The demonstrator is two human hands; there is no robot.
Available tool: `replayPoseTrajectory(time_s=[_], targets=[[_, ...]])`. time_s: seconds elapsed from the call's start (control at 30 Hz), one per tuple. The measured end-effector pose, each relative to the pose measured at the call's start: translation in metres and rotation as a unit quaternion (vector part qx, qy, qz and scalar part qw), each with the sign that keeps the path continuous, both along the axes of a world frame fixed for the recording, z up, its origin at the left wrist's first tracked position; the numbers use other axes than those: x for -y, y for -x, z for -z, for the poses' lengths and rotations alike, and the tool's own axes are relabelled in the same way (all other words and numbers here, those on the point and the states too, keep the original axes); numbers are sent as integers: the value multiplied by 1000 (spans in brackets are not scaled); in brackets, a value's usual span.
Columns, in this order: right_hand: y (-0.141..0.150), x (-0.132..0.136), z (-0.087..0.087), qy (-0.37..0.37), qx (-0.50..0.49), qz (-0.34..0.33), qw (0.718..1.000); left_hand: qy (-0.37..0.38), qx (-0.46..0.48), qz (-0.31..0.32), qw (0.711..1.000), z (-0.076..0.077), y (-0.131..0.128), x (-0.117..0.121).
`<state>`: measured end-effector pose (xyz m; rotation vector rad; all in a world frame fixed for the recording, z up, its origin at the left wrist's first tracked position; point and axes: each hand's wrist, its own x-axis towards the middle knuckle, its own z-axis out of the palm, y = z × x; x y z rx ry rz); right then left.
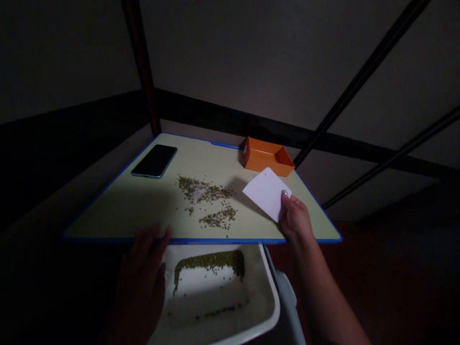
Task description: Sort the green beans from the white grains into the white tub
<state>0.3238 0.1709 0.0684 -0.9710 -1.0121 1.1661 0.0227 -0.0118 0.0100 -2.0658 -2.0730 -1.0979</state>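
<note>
My right hand (295, 214) grips a white card (268, 194) by its right side, thumb on top, above the right part of the board. Small green beans (219, 218) lie scattered in loose patches at the middle of the pale yellow board (115, 206), with some whitish grains (198, 192) among them. Under the board's near edge sits a white tub (271, 306) with more green beans (212, 260), mostly along its far inner side. In deep shadow, my left hand (143, 263) rests at the tub's left side, fingers spread towards the board's near edge, holding nothing visible.
An orange open box (264, 160) stands at the board's far right corner. A dark-screened phone (155, 161) lies at the far left. Blue trim edges the board, and a wall rises behind it. A grey object (287, 292) stands right of the tub.
</note>
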Motion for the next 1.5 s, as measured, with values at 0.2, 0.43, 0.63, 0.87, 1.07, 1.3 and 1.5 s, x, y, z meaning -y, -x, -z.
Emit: replayPoseTrajectory(time_s=[0.2, 0.43, 0.63, 0.87, 1.07, 1.3, 1.5], targets=[[6, -6, 12, -62, 97, 134, 984, 63, 6, 3, 998, -9, 2, -2], [8, 0, 6, -89, 215, 126, 964, 61, 7, 44, 997, -11, 9, -6], [4, 1, 0, -111, 225, 72, 965, 22, 3, 59, 998, -10, 10, -8], [-7, 8, -4, -103, 235, 37, 966, 35, -36, 69, 996, -8, 16, -6], [-7, 9, -1, -101, 242, 36, 964, 59, -56, 41, 996, -15, 9, -3], [-8, 14, 1, -92, 221, 42, 970, 62, -61, 38, 995, -13, 6, -3], [-9, 21, 3, -115, 230, 49, 965, 71, -47, 41, 996, -20, 5, -1]])
